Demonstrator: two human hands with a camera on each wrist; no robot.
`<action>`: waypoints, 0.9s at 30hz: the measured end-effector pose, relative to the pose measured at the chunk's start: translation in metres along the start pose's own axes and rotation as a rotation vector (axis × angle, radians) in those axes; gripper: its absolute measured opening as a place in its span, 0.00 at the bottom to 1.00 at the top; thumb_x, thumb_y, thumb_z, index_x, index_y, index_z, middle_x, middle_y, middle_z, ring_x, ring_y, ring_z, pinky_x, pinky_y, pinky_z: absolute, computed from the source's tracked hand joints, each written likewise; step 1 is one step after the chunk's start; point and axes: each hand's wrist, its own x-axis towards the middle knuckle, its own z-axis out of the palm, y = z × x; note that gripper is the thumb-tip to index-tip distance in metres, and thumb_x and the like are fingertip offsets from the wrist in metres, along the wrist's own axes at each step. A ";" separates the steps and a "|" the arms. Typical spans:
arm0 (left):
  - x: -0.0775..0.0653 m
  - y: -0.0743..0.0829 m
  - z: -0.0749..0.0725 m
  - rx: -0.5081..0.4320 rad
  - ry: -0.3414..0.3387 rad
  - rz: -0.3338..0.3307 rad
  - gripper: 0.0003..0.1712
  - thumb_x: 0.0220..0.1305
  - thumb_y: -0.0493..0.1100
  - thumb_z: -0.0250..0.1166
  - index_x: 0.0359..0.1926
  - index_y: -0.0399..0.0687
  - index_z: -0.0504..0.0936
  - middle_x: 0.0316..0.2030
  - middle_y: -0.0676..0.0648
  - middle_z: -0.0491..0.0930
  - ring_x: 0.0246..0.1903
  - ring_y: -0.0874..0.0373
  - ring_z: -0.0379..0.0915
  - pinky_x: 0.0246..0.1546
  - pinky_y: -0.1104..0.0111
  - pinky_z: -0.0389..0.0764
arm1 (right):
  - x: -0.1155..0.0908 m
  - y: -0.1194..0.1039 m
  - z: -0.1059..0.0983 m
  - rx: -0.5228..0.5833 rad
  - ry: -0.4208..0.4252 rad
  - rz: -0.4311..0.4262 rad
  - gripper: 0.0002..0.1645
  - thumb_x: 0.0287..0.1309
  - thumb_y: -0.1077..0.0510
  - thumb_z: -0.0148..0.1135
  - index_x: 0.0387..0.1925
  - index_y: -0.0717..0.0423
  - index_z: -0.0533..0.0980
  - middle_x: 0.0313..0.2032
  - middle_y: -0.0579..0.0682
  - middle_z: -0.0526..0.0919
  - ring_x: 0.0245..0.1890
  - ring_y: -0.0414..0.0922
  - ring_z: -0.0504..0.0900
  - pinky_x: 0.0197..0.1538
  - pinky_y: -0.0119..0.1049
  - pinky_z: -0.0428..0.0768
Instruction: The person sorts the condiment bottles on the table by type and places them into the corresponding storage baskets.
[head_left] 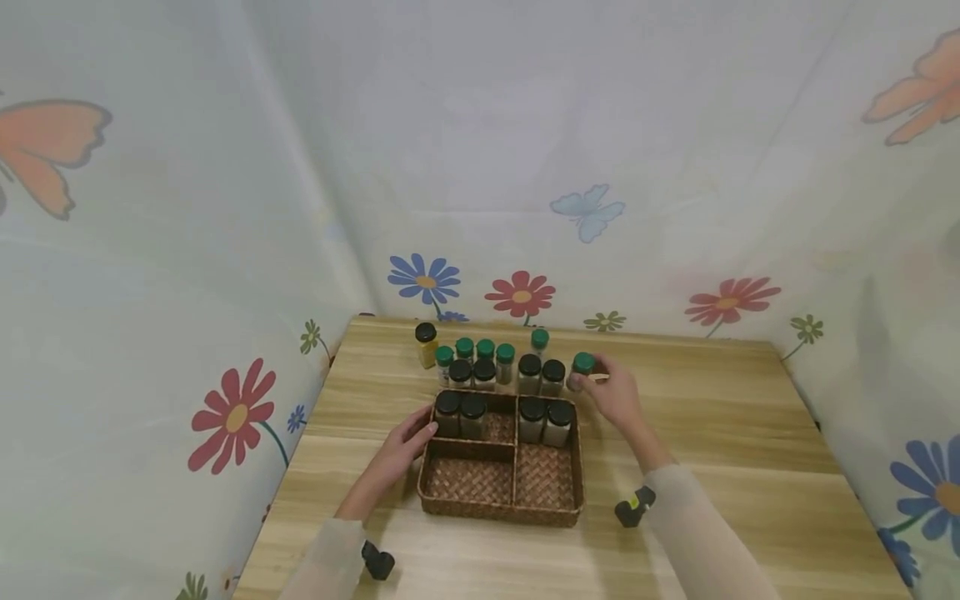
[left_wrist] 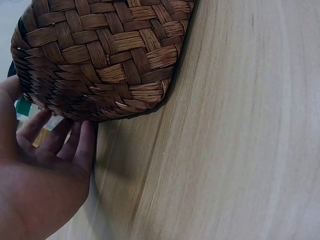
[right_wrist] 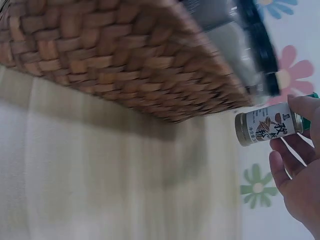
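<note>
My right hand (head_left: pixel 617 393) pinches a small spice jar (right_wrist: pixel 267 124) with a green cap and a white printed label. In the right wrist view the jar is tilted on its side and clear of the woven basket. My left hand (head_left: pixel 401 450) grips the basket's left rear corner, with its fingers (left_wrist: pixel 62 137) against the outer weave. The brown woven basket (head_left: pixel 504 510) has three compartments. Two black-capped jars (head_left: pixel 461 415) stand in its rear left compartment, and two more black-capped jars (head_left: pixel 546 422) stand at the back of the right one.
Behind the basket stand several green-capped jars (head_left: pixel 505 358) and several black-capped jars (head_left: pixel 529 375). A yellow jar with a black cap (head_left: pixel 426 350) is at the rear left. The wooden table (head_left: pixel 720 467) meets a flowered curtain (head_left: pixel 645 275) at the back and sides.
</note>
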 end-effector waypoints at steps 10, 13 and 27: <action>0.000 0.001 -0.001 -0.009 -0.005 0.001 0.39 0.79 0.60 0.62 0.81 0.51 0.64 0.79 0.41 0.62 0.78 0.42 0.58 0.74 0.45 0.66 | -0.006 -0.041 -0.020 0.005 -0.001 -0.077 0.29 0.68 0.50 0.74 0.63 0.61 0.79 0.53 0.60 0.86 0.55 0.60 0.83 0.57 0.57 0.84; 0.000 0.001 -0.001 -0.010 -0.003 -0.007 0.40 0.78 0.60 0.62 0.81 0.52 0.64 0.79 0.41 0.62 0.78 0.43 0.59 0.74 0.45 0.66 | -0.011 -0.062 -0.021 0.037 -0.009 -0.098 0.28 0.67 0.51 0.75 0.62 0.61 0.80 0.52 0.58 0.86 0.54 0.57 0.84 0.56 0.56 0.85; -0.002 0.004 0.000 -0.001 -0.017 0.002 0.40 0.80 0.60 0.60 0.82 0.49 0.62 0.80 0.40 0.60 0.78 0.41 0.57 0.74 0.44 0.66 | -0.051 -0.116 0.035 0.149 -0.193 -0.232 0.23 0.65 0.53 0.77 0.58 0.52 0.82 0.47 0.47 0.87 0.48 0.50 0.88 0.52 0.50 0.88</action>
